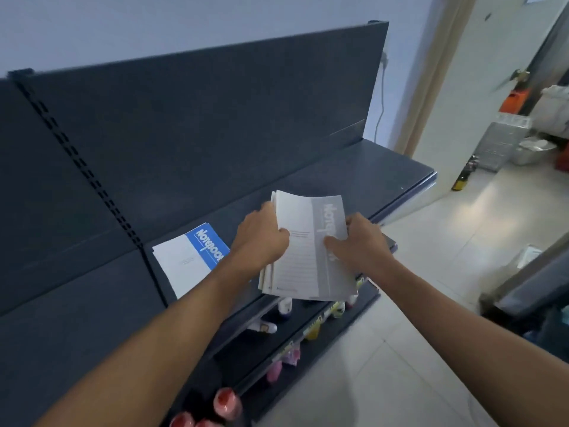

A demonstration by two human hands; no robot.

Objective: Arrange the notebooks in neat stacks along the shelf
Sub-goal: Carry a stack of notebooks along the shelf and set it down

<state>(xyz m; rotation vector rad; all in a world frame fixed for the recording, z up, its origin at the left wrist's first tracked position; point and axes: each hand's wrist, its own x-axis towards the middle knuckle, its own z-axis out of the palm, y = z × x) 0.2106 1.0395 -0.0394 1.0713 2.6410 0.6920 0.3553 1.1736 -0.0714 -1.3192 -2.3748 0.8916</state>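
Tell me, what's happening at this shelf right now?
A person is sorting notebooks on a dark shelf. Both hands grip a bundle of grey-banded notebooks: the left hand holds its left edge and the right hand its right edge, keeping it over the shelf's front part. It looks lifted rather than set down, though that is hard to tell. To the left, a blue-banded notebook already lies flat on the shelf. Lower shelves hold small bottles.

A shop: dark slotted retail shelving (197, 124), bottled goods (284, 306) below.
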